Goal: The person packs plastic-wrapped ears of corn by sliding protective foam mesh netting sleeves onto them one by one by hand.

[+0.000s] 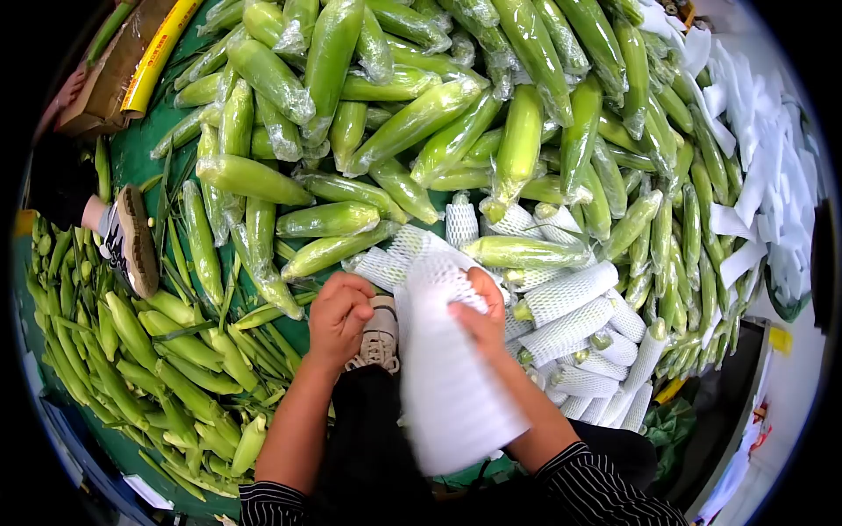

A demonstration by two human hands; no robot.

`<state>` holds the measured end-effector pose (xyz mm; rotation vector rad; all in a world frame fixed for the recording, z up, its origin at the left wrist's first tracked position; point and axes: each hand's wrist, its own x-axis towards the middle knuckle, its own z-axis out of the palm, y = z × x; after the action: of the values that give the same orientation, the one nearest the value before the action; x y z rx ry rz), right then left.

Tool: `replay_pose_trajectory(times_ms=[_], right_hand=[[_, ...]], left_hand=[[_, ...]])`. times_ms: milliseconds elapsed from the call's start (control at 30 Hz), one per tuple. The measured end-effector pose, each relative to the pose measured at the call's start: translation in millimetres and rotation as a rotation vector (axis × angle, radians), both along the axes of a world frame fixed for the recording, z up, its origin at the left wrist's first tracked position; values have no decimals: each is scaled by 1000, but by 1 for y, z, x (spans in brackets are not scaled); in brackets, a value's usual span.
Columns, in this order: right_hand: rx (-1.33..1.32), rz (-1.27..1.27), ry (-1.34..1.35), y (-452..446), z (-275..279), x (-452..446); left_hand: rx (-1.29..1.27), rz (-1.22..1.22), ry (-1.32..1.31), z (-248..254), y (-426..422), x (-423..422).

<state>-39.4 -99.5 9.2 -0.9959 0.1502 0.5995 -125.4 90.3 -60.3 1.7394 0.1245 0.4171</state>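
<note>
My right hand (482,309) is closed on a white foam net sleeve (456,394), which hangs down in front of my lap and is blurred at its lower end. My left hand (340,311) is just to the left of it, fingers curled; whether anything is in them is hidden. Ahead lies a big heap of plastic-wrapped corn (421,131). Right beside my right hand are several ears in white foam nets (570,294). One wrapped ear (526,252) rests on the netted ones, just beyond my right hand.
Unwrapped green corn (158,368) is piled on the left. A person's shoe (132,241) stands at its edge. At the upper left are a cardboard box (114,70) and a yellow roll (160,57). Loose white foam sleeves (781,158) are heaped at the far right.
</note>
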Motion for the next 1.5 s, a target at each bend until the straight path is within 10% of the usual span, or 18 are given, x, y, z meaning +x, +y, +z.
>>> replay_pose_trajectory(times_ms=[133,200,400,600,800,1100,1133,1200,1300,1500], right_hand=[[-539,51,697,-5,-45,20],[215,315,190,-26,-35,2],[379,75,373,-75,-17,19],[1012,-34,-31,-96,87,78],[487,-100,82,-76,73,56],[402,369,443,47,14,-39],[325,326,402,57,8,-33],[238,203,436,56,0,-23],[155,148,451,41,-13,-1],[244,192,437,50,15,13]], left_hand=[[41,-55,117,35,-19,16],[131,-157,148,39,-19,21],[96,-228,78,19,-11,23],[173,-115,104,23,-25,27],[-135,-13,219,19,-32,32],[806,-246,506,56,-2,-5],[144,-77,522,40,-4,-8],[91,218,552,36,-7,-14],[423,84,291,41,5,-15],[178,127,331,43,-8,-13]])
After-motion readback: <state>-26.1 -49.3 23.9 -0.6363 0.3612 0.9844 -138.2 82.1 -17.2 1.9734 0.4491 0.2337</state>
